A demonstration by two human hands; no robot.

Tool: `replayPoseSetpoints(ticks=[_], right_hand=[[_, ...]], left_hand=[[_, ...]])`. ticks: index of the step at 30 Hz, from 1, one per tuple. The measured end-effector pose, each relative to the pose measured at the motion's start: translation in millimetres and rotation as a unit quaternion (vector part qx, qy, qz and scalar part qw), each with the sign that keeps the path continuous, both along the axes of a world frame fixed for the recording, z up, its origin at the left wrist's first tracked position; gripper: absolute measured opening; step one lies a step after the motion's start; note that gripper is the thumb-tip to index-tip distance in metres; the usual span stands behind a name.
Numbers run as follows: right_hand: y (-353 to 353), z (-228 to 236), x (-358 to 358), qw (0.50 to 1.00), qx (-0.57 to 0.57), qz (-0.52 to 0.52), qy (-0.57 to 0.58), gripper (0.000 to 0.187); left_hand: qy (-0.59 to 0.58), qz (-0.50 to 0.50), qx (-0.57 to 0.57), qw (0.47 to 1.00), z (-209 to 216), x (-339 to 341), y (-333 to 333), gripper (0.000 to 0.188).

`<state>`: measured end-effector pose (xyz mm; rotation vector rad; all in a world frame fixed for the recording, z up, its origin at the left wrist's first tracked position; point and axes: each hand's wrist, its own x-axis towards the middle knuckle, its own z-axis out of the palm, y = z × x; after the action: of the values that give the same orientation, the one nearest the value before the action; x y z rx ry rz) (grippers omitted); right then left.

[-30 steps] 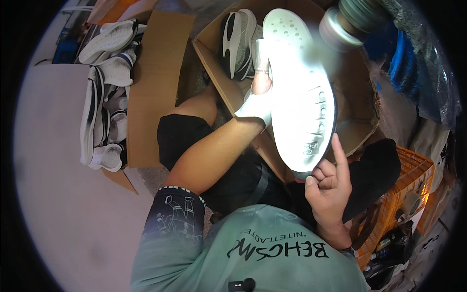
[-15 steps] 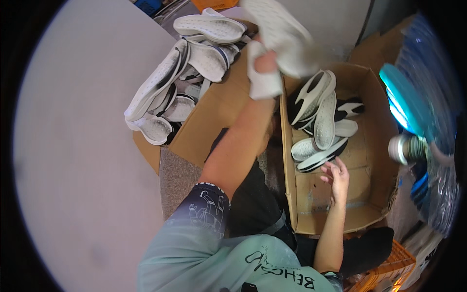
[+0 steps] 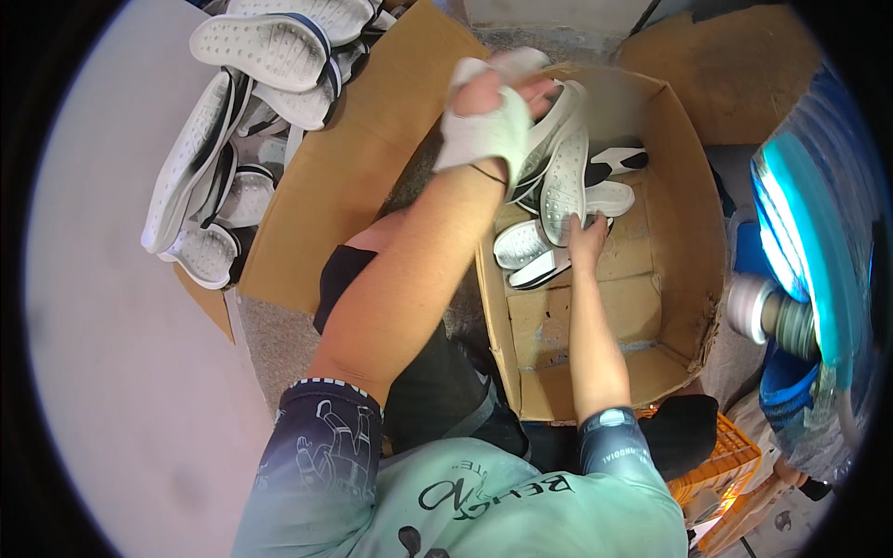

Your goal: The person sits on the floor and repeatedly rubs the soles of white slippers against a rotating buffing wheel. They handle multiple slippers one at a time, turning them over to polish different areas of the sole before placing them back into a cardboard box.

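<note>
My left hand (image 3: 493,98), in a white wrap over palm and wrist, is raised at the far left rim of the right-hand cardboard box (image 3: 684,232). Its blurred fingers are spread and hold nothing I can see. Past them a pale smear (image 3: 614,102) hangs over the box, too blurred to name. Inside the box lie several white shoe soles (image 3: 566,177) with black parts. My right hand (image 3: 586,242) reaches in, its fingers closed on the end of a white-and-black shoe sole (image 3: 541,270) at the near side of the heap.
On the left, more white shoe soles (image 3: 260,51) are piled behind a cardboard flap (image 3: 358,177). A pale surface (image 3: 112,372) fills the left side. To the right stand a turquoise lamp-like object (image 3: 805,242) and plastic wrapping; an orange crate (image 3: 721,465) sits at lower right.
My left hand no longer shows the white shoe sole it held and has come nearer. My right hand has moved from beside the heap onto a sole. The view has shifted.
</note>
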<state>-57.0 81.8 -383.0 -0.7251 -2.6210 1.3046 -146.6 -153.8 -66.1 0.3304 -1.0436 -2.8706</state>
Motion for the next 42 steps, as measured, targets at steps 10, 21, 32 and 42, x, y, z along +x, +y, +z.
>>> replayPoseSetpoints(ticks=[10,21,32,42], right_hand=[[75.5,184.9,75.9,0.982,0.006,0.114,-0.148,0.047],[60.8,328.0,174.4,0.882,-0.452,0.006,0.134,0.068],[6.4,447.7,199.4,0.858,-0.504,-0.047,0.085,0.072],[46.9,449.6,226.4,0.805,-0.58,0.032,0.119,0.08]], left_hand=[[0.291,-0.339,-0.669,0.594,-29.2,76.0,85.0,0.072],[0.175,-0.457,-0.231,0.841,-4.2,152.4,142.1,0.047],[-0.096,-0.447,0.35,0.818,21.0,122.8,125.3,0.057],[0.144,-0.33,0.125,0.925,37.7,158.7,143.0,0.084]])
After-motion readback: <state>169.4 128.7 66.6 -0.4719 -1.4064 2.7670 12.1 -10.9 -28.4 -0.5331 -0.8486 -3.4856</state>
